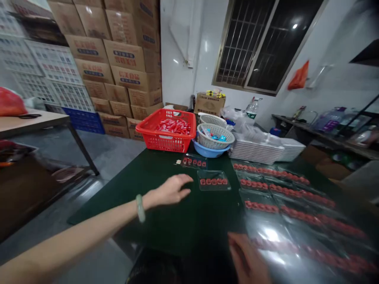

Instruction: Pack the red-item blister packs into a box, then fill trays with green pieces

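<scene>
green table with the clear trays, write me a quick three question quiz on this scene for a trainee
1. True or false: in this view, the red basket stands to the left of the blue basin.
2. Pick one. The pale green bangle is on: (a) the right wrist, (b) the left wrist.
3. How many red pieces are lined up in the clear tray nearest the left hand?

Key: 1. True. 2. b. 3. Five.
</scene>
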Demonstrator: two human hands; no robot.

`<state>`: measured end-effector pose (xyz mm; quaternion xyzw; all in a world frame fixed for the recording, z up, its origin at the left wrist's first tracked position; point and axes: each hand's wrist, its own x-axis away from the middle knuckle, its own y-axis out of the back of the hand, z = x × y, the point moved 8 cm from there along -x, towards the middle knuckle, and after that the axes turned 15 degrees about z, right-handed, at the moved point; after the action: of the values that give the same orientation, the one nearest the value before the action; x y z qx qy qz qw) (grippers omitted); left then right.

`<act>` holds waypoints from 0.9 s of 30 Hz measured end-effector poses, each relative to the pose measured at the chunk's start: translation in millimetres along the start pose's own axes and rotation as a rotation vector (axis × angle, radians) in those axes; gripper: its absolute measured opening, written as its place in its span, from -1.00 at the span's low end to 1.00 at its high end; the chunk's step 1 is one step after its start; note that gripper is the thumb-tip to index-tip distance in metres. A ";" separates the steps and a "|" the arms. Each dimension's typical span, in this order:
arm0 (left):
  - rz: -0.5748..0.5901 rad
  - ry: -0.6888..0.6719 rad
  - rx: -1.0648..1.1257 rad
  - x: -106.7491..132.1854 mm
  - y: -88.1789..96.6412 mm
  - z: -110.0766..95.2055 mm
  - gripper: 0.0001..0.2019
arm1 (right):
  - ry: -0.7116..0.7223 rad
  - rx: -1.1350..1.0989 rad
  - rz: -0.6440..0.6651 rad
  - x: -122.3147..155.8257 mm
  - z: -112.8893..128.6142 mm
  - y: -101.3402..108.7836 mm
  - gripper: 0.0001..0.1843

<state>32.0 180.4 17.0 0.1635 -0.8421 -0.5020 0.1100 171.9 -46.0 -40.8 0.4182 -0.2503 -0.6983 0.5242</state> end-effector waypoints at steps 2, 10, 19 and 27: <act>-0.075 0.126 -0.007 -3.5 14.8 56.9 -0.61 | 0.076 0.084 0.079 -43.7 14.2 -24.1 -0.71; -0.008 0.121 -0.092 -55.3 10.8 113.1 -0.59 | -0.201 0.534 0.182 -143.5 -35.8 -59.4 -0.70; 0.127 0.119 -0.243 -103.6 -12.0 104.7 -0.74 | -0.226 0.505 0.237 -135.3 -27.7 -81.4 -0.66; 0.109 0.038 -0.259 -118.2 -19.1 89.3 -0.72 | -0.303 0.483 0.176 -153.4 -35.0 -86.4 -0.79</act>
<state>112.9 289.9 -44.4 0.1116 -0.7755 -0.5967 0.1732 171.9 129.6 -77.9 0.3987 -0.5200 -0.6247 0.4248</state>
